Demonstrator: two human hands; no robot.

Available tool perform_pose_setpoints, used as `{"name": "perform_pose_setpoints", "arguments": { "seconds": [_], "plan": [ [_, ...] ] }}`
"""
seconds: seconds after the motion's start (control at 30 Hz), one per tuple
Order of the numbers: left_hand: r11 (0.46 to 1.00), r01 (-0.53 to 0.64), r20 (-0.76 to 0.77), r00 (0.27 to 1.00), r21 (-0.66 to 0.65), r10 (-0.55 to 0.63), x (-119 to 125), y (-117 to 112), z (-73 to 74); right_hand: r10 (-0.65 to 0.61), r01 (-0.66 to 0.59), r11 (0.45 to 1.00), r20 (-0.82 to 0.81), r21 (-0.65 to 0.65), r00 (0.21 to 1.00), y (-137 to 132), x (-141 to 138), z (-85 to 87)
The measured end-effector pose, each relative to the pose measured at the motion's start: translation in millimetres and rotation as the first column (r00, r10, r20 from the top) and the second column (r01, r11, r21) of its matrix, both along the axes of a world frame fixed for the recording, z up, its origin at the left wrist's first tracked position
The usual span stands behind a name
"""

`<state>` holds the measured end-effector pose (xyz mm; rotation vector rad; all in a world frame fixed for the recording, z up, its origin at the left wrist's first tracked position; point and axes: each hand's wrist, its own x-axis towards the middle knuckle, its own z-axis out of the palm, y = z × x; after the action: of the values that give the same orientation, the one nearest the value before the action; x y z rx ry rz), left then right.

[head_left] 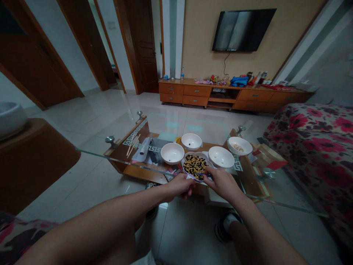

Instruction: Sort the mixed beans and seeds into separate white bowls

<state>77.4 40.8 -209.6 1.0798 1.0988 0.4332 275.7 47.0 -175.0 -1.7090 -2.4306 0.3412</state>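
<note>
A light-rimmed dish [184,170] full of mixed black and yellow beans [196,165] stands near the front edge of the glass table. My right hand [222,182] is closed in a pinch at the dish's right side, on a thin dark tool [202,174] that reaches over the beans; its exact kind is unclear. My left hand [180,184] has curled fingers by the front edge of the dish; what they grip, if anything, is hidden. White bowls surround the dish: one at left [172,154] and one behind [191,141] with a dark speck each, one at right [221,157] with a few pale bits.
Farther right, another white bowl [239,146] holds pale pieces. Chopsticks [133,145] and a clear plastic roll [145,145] appear at the left of the glass table [96,147]. A paper bag [266,158] lies right. Beyond stands a wooden TV cabinet [195,90]; a floral-covered sofa [317,140] is at right.
</note>
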Motion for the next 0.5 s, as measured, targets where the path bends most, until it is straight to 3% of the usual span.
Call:
{"name": "perform_pose_setpoints", "arguments": {
  "seconds": [0.5],
  "plan": [
    [1.0,-0.001,-0.002,1.0,-0.005,0.001,-0.2,0.5,0.0,-0.035,0.036,0.999,-0.051,0.009,0.998,-1.2,7.6,3.7]
  ]
}}
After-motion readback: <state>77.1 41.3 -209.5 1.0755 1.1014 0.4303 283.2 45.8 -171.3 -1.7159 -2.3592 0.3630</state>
